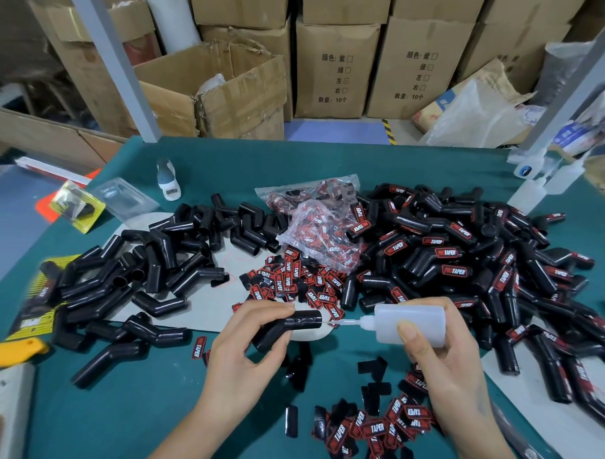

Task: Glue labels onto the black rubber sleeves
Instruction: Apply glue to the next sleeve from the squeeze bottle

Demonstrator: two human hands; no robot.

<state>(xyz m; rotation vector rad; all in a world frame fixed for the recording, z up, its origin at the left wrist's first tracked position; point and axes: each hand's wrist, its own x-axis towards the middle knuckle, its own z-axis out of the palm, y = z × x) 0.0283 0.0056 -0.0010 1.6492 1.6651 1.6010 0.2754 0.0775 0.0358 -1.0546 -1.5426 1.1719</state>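
My left hand (pixel 245 341) grips a bent black rubber sleeve (pixel 291 327) just above the green table. My right hand (pixel 435 341) holds a translucent white glue bottle (pixel 412 323) on its side, its thin nozzle touching the sleeve's right end. A pile of bare black sleeves (pixel 151 269) lies to the left. A bigger heap of sleeves with red and white labels (pixel 466 258) fills the right. Loose red and black labels (pixel 296 281) are scattered in the middle, and more labels (pixel 380 425) lie near my right wrist.
Clear plastic bags of labels (pixel 314 225) sit behind the loose ones. A white bottle (pixel 168 180), a yellow blister pack (pixel 77 206) and a yellow knife handle (pixel 14 351) lie at the left. Spare glue bottles (pixel 546 181) stand at the far right. Cardboard boxes (pixel 336 66) stand behind the table.
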